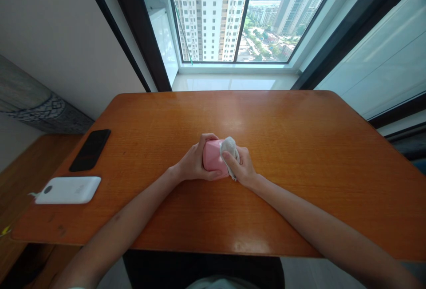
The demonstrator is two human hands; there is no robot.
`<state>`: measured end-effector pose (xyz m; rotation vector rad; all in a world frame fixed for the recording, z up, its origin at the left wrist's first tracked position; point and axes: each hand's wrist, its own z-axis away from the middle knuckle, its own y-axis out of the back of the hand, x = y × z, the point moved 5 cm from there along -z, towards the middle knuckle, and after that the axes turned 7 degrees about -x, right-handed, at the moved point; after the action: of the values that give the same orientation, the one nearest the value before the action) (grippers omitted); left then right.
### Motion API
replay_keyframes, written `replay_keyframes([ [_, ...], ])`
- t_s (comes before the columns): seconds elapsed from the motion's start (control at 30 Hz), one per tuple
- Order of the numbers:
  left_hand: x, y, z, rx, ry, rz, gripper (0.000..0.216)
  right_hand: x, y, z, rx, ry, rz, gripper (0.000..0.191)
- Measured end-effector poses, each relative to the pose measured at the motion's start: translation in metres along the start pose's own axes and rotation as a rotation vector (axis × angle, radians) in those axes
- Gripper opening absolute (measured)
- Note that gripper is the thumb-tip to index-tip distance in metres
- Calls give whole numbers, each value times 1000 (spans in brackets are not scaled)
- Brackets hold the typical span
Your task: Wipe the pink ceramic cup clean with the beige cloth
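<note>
Left hand [194, 163] clamps pink case [212, 156]; right hand [245, 168] pinches wipe [229, 146] (crumpled) against it. Hard rubbing might dislodge it.

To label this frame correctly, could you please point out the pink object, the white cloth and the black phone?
pink object [212, 158]: head view, its bare left face.
white cloth [229, 145]: head view, its bunched top.
black phone [90, 149]: head view, screen centre.
</note>
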<state>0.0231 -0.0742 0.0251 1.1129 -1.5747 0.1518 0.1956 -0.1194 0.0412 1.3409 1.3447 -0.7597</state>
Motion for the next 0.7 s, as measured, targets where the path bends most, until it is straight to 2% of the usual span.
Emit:
replay_keyframes([
  [0.37, 1, -2, 1, 38, 2, 19, 100, -2, 2, -4, 12, 21, 25, 48],
  [0.53, 7, -2, -1, 100, -123, -26, 102, 1, -1, -4, -5, -38, -1, 55],
  [0.7, 7, 0, -1, 92, -269, -87, 107, 8, -1, -5, 42, -162, -118, 64],
])
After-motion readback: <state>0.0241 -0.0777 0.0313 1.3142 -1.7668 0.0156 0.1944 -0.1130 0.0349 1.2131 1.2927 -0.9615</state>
